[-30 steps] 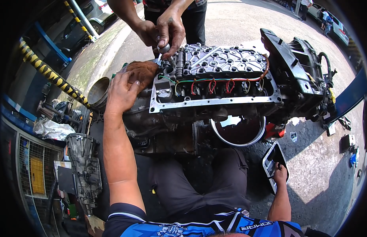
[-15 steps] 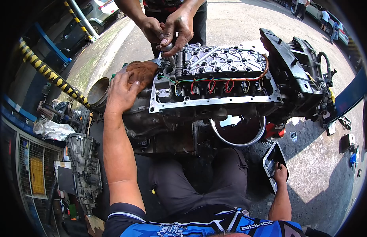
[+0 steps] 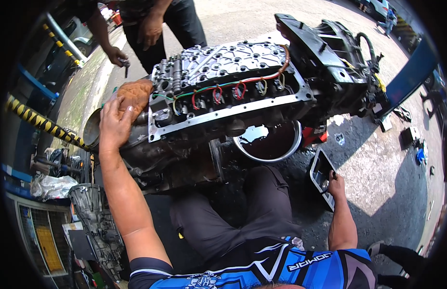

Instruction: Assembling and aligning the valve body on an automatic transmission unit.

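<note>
My left hand (image 3: 116,124) rests with its fingers outstretched on an orange-brown rag (image 3: 135,94), at the left end of a dark gearbox (image 3: 158,156). Beside it on the gearbox sits a silver valve body (image 3: 233,62), with red, green and yellow wires (image 3: 217,93) running along its near side. Low on the right, my right hand (image 3: 335,185) grips the edge of a tilted metal oil pan (image 3: 322,166). A small dark piece shows at those fingertips; I cannot make out what it is.
Across the gearbox stands a co-worker, whose hand (image 3: 115,55) holds a small dark tool (image 3: 126,70). Under the gearbox is a round basin (image 3: 267,156) of dark fluid. Another gearbox (image 3: 91,212) stands at left, below a yellow-black striped pole (image 3: 45,123). A blue post (image 3: 414,77) rises at right.
The co-worker's hands have left the valve body and moved back to the left, taking the tool. The view has shifted, so the gearbox sits further left. My hands keep their places.
</note>
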Tool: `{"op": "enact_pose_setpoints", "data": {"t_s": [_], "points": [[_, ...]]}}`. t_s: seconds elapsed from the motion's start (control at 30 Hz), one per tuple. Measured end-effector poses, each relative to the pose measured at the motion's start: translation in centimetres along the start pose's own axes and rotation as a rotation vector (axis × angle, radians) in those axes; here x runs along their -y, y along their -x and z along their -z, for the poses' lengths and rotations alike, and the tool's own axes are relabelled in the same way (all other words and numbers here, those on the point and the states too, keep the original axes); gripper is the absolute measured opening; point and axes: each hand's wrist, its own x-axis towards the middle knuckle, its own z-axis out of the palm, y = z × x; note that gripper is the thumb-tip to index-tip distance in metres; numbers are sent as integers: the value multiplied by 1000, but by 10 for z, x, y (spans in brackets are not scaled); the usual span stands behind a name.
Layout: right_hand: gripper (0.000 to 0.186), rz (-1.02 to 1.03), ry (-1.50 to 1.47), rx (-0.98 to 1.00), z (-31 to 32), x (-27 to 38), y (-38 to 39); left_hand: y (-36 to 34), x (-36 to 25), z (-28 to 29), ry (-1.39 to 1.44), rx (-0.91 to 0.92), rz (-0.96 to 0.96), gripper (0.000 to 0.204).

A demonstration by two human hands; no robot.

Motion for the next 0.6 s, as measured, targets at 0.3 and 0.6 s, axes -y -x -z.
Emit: {"op": "enact_pose_setpoints", "data": {"t_s": [0.3,0.6], "points": [[53,22,-145,-163,92,17,-7,-18,78,-10,104,79,-95,44],[47,-33,-328,-35,166,61,64,-13,55,-8,232,166,-64,49]]}}
